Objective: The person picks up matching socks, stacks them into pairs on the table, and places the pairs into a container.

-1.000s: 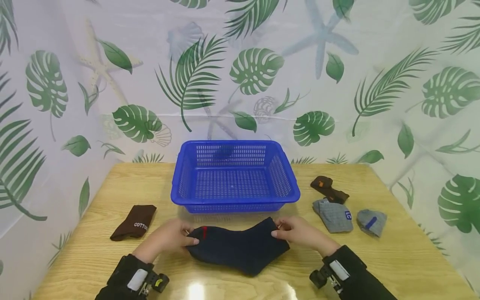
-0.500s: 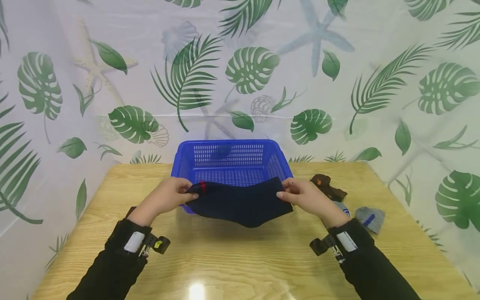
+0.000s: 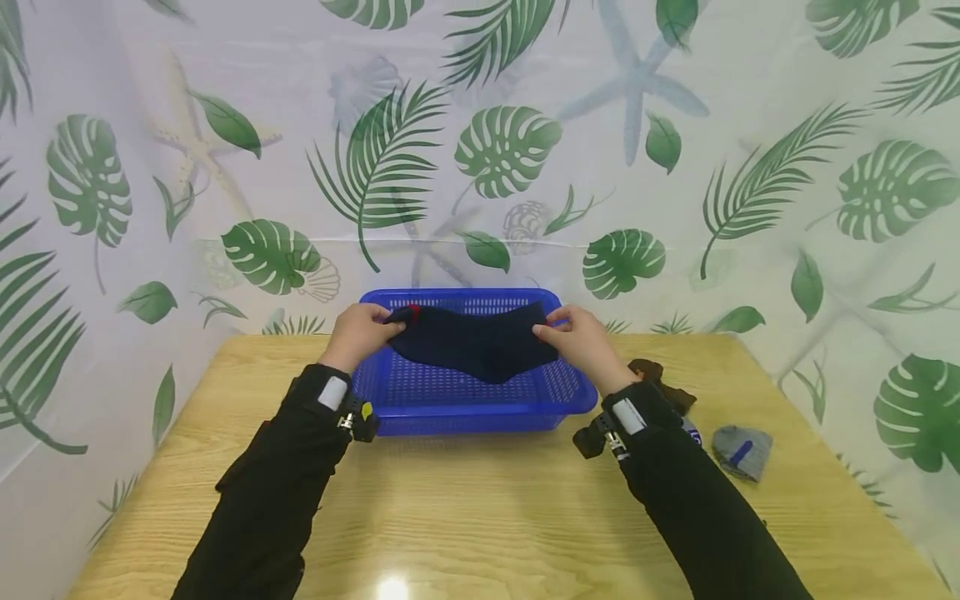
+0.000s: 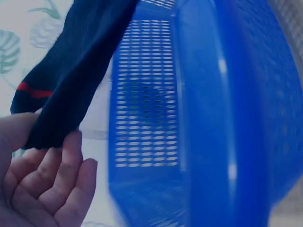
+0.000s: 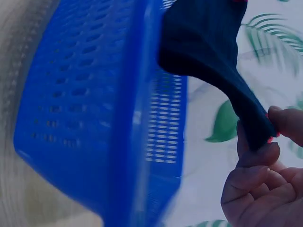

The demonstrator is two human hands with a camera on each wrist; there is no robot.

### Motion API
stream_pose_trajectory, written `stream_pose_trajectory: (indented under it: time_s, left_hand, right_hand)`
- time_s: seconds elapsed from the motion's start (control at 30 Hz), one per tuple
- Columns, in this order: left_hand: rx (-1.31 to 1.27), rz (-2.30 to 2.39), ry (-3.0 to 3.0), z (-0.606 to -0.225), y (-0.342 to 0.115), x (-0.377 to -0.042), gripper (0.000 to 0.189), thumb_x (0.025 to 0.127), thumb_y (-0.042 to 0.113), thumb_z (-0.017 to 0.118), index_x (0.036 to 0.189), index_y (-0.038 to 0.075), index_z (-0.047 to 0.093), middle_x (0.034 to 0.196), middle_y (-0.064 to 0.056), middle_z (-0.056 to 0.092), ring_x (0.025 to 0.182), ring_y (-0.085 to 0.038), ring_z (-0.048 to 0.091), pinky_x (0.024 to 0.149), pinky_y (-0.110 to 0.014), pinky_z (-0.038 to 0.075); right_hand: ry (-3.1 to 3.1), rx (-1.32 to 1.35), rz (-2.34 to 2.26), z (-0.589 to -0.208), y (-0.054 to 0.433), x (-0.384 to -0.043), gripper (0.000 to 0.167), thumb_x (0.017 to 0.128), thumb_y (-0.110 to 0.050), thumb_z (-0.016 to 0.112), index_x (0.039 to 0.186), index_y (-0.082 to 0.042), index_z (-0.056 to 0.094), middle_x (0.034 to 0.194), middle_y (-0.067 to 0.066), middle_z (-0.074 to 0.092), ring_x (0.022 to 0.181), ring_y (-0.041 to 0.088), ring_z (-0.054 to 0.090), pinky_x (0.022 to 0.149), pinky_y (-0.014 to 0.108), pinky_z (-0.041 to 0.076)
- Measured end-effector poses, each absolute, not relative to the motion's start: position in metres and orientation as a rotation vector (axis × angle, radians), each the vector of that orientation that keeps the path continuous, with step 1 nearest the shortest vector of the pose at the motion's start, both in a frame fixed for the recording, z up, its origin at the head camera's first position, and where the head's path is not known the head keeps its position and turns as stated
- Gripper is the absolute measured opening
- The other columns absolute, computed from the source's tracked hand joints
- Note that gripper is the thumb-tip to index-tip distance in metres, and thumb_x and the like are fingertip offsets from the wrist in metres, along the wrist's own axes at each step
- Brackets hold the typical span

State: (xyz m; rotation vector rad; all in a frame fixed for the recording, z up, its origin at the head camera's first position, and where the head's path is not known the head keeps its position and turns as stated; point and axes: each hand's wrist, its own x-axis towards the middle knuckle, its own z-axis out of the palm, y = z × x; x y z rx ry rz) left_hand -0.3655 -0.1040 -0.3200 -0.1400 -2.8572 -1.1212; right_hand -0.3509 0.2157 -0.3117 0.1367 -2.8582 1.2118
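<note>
A dark navy sock point(image 3: 480, 342) with a red stripe is stretched sideways between both hands, above the blue plastic basket point(image 3: 480, 411). My left hand point(image 3: 358, 335) pinches the toe end near the red stripe, thumb on one side and fingers on the other. At the opposite end my right hand point(image 3: 581, 340) pinches the sock's other edge. Seen from the left wrist, the sock point(image 4: 80, 61) slants up from the thumb and fingers, beside the basket's slotted wall point(image 4: 147, 94). In the right wrist view the sock point(image 5: 208, 47) sags toward the basket.
On the wooden table point(image 3: 480, 517), a grey sock point(image 3: 741, 452) with a blue mark lies at the right. Behind the right forearm are a brown sock point(image 3: 675, 396) and part of another grey one. The left sleeve mostly covers a brown sock point(image 3: 243, 458). A leaf-print sheet hangs behind.
Both hands have lifted the navy sock off the table and carried it forward, from in front of the basket to above it. The basket stays in place.
</note>
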Motion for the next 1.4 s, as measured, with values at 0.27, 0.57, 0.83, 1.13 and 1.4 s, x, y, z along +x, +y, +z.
stream_pose_trajectory:
  time_s: [0.27,0.57,0.83,1.13,1.4]
  left_hand:
    - [0.079,-1.152,-2.863,-0.337,-0.087,-0.388,0.031,0.088,0.027,0.070,0.098,-0.002,0.075,0.084,-0.016,0.073,0.059,-0.019,0.067,0.064,-0.030,0.052]
    - [0.256,-1.259,-2.888,-0.329,-0.077,-0.411,0.035,0.087,0.030,0.072,0.092,-0.005,0.072,0.056,-0.006,0.065,0.040,-0.010,0.056,0.048,-0.023,0.049]
    - [0.363,-1.397,-2.844,-0.340,-0.084,-0.426,0.036,0.089,0.028,0.070,0.099,-0.007,0.070,0.057,-0.005,0.065,0.037,-0.007,0.053,0.053,-0.024,0.054]
    - [0.355,-1.428,-2.811,-0.356,-0.082,-0.434,0.033,0.090,0.026,0.069,0.104,-0.004,0.071,0.075,-0.012,0.071,0.044,-0.008,0.055,0.052,-0.023,0.053]
    - [0.243,-1.319,-2.854,-0.371,-0.086,-0.445,0.025,0.091,0.028,0.069,0.097,0.005,0.075,0.076,-0.007,0.070,0.055,-0.013,0.061,0.056,-0.025,0.051]
  right_hand:
    - [-2.888,0.025,1.218,-0.333,0.196,-0.380,0.030,0.093,-0.024,0.065,0.096,0.005,0.068,0.079,0.007,0.060,0.066,0.018,0.052,0.061,0.030,0.044]
    - [-2.895,-0.190,1.482,-0.337,0.190,-0.403,0.026,0.093,-0.021,0.066,0.079,0.001,0.068,0.047,-0.004,0.040,0.042,0.011,0.039,0.042,0.024,0.035]
    - [-3.015,-0.164,1.407,-0.321,0.191,-0.421,0.043,0.094,-0.021,0.064,0.056,-0.008,0.048,0.044,-0.002,0.040,0.039,0.011,0.035,0.041,0.024,0.034]
    - [-3.109,-0.103,1.229,-0.332,0.190,-0.443,0.042,0.093,-0.022,0.065,0.056,-0.009,0.051,0.042,-0.002,0.042,0.036,0.010,0.038,0.039,0.024,0.034]
    - [-3.147,-0.109,1.249,-0.357,0.193,-0.459,0.039,0.092,-0.021,0.066,0.057,-0.008,0.054,0.043,-0.001,0.044,0.036,0.011,0.039,0.040,0.025,0.037]
